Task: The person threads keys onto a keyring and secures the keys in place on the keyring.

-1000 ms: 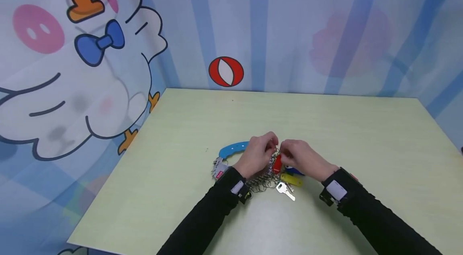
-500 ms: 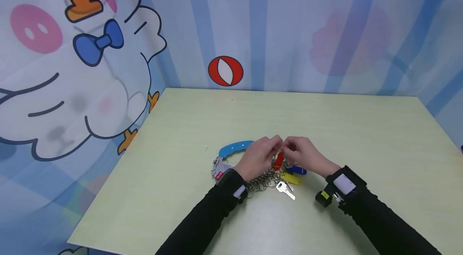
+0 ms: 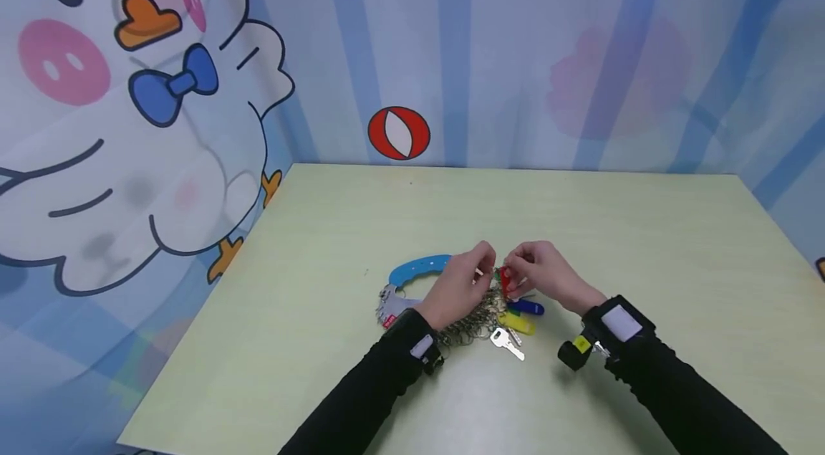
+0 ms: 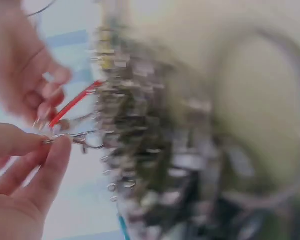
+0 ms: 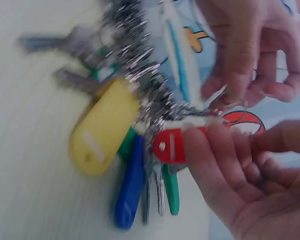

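Keys [image 3: 507, 344] and a tangle of small rings [image 3: 468, 330] lie bunched on the bench [image 3: 258, 369]. Over them, the left hand [image 3: 457, 283] pinches a thin ring [image 5: 245, 107] with its fingertips, and just beside it the right hand [image 3: 548, 272] grips the red tag [image 5: 170, 145]. The step in hand looks like working at that thin ring and the tag together; whether one runs through the other I cannot tell. The next move seems to call for a firm pinch on both sides, so that the wire does not slip or drag the bunch along.

Only the head view shows the whole blue band [image 3: 419, 266] and the grey piece [image 3: 394, 303] at its end, but the fingertips are small there. The right wrist view brings out the hole in the red tag, with a yellow tag [image 5: 105, 127], a blue tag [image 5: 130, 185] and a green tag [image 5: 172, 195] near it. The left wrist view adds a large, blurred loop [image 4: 288, 48], which the head view does not make clear.
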The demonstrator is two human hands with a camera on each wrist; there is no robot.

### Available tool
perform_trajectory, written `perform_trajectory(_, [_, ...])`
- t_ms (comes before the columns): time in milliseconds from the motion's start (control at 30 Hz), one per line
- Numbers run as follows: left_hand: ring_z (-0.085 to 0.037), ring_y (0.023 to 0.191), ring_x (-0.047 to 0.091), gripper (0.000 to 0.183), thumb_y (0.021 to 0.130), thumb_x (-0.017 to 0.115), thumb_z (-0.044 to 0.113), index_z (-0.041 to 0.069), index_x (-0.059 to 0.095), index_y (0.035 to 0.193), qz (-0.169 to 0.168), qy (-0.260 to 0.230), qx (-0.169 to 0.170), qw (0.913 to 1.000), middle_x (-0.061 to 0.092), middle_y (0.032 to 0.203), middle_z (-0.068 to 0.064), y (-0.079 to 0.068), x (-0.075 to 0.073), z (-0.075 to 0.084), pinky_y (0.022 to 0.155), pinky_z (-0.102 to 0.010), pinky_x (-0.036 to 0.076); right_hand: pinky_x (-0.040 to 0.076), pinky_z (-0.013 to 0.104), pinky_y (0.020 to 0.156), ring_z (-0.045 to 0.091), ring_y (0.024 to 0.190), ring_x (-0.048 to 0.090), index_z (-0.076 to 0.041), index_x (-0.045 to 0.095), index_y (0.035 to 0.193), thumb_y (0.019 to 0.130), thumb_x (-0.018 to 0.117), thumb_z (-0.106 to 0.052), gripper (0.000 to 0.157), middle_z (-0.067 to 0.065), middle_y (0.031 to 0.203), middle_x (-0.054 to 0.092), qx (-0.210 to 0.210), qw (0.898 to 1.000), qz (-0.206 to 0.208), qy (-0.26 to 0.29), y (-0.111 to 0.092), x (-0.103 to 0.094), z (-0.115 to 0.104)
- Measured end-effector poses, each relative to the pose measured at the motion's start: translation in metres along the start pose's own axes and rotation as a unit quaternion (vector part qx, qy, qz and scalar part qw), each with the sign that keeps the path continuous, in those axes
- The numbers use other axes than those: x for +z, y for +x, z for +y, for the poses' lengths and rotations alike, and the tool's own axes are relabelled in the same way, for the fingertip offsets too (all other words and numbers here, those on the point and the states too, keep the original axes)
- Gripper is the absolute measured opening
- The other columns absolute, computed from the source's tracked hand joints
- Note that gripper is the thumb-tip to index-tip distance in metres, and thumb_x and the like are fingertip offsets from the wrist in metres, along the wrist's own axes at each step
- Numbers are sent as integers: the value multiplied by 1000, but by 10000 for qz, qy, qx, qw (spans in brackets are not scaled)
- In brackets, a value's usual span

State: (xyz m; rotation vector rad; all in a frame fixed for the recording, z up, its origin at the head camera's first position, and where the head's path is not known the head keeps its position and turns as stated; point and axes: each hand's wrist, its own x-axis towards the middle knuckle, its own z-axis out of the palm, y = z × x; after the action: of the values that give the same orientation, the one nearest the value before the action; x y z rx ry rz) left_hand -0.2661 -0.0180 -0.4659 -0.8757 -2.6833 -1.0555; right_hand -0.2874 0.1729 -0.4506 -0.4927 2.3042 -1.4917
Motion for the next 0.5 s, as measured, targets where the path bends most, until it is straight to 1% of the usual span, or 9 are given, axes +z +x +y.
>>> perform_trajectory(33, [-12, 84, 62, 15, 91, 57, -2, 6, 49, 101, 72, -207, -99, 9997, 65, 92, -8, 1, -1, -2, 74, -14, 49, 58, 32, 67, 18, 69, 65, 8, 58, 104, 100, 47, -10, 22, 17, 88, 65, -209, 9990, 1, -401, 0, 2, 0])
perform_trajectory(67, [-13, 84, 63, 15, 91, 56, -3, 5, 48, 101, 137, -388, -189, 9990, 65, 91, -9, 1, -2, -3, 75, -16, 50, 56, 30, 65, 16, 68, 63, 6, 59, 101, 100, 48, -10, 19, 15, 86, 65, -447, 9956, 23, -821, 0, 3, 1])
perform_trajectory(133, [-13, 85, 63, 15, 91, 56, -3, 5, 49, 100, 199, -491, -297, 9982, 66, 92, -9, 2, -6, -2, 75, -17, 51, 51, 25, 60, 12, 65, 58, 1, 60, 95, 98, 50, -8, 14, 10, 81, 63, -946, 9828, 121, -1581, 0, 8, 1])
perform_trajectory(200, [-13, 80, 60, 12, 90, 56, -3, 5, 51, 97, 202, -384, -337, 9985, 64, 88, -9, 3, -8, -1, 72, -17, 48, 46, 23, 58, 10, 63, 51, -2, 61, 90, 96, 52, -7, 11, 5, 76, 60, -1368, 9679, 287, -2090, 1, 12, 0])
perform_trajectory(233, [-13, 79, 58, 11, 90, 56, -3, 6, 53, 96, 190, -321, -392, 9985, 64, 88, -8, 4, -8, 0, 70, -17, 47, 44, 22, 57, 9, 63, 50, -3, 61, 89, 96, 53, -6, 10, 3, 74, 60, -1483, 9634, 362, -2203, 2, 13, 0])
perform_trajectory(267, [-14, 78, 56, 9, 90, 56, -3, 5, 57, 94, 188, -308, -490, 9981, 64, 87, -8, 4, -8, 2, 69, -17, 46, 43, 22, 57, 9, 63, 49, -4, 61, 88, 95, 54, -6, 10, 2, 74, 59, -1532, 9616, 429, -2237, 2, 15, 0])
perform_trajectory(400, [-14, 75, 55, 13, 89, 56, -1, 2, 69, 92, 153, -439, -1024, 9937, 68, 88, -10, 7, -8, 6, 68, -18, 45, 45, 21, 58, 9, 64, 50, -4, 63, 87, 92, 58, -5, 7, 2, 75, 62, -1555, 9590, 583, -2297, 2, 17, 3])
perform_trajectory(500, [-12, 75, 57, 15, 90, 59, 3, 1, 72, 94, 44, -610, -1275, 9899, 71, 90, -11, 8, -10, 6, 68, -18, 47, 47, 20, 59, 9, 65, 53, -4, 64, 87, 91, 59, -5, 6, 3, 77, 65, -1575, 9566, 591, -2378, 2, 19, 4])
